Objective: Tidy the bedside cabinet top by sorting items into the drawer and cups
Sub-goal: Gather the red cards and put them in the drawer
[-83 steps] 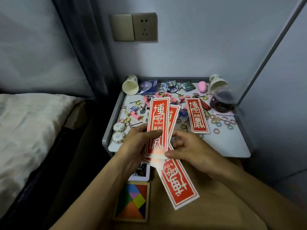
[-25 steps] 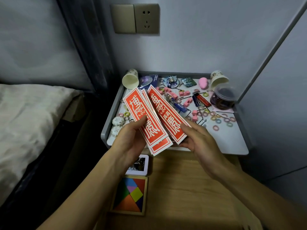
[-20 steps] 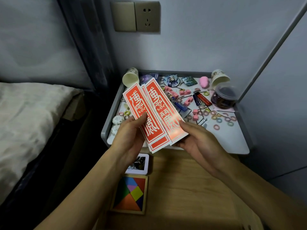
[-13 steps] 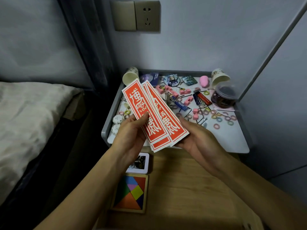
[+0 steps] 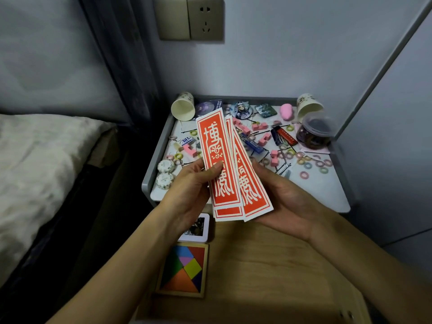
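Bed point(image 5: 35, 171) to my left, pale rumpled cover on top, dark side below it. A dark curtain point(image 5: 121, 54) hangs at the bed's far end, against the grey wall point(image 5: 292, 47) ahead of me. High on that wall is a beige plate point(image 5: 190, 36): blank switch point(image 5: 173, 18) on the left half, socket point(image 5: 205, 18) on the right. On my right, a grey panel point(image 5: 397, 160) with a slanted grey strip point(image 5: 383, 66) along its edge.

A white paper cup point(image 5: 183, 108) lies back-left on the white tabletop point(image 5: 315, 195), a second paper cup point(image 5: 308, 106) back-right, a clear plastic jar point(image 5: 315, 134) just before it. In the wooden drawer point(image 5: 268, 265) in front, a square tin point(image 5: 196, 228) sits behind a wooden tangram tray point(image 5: 183, 270).
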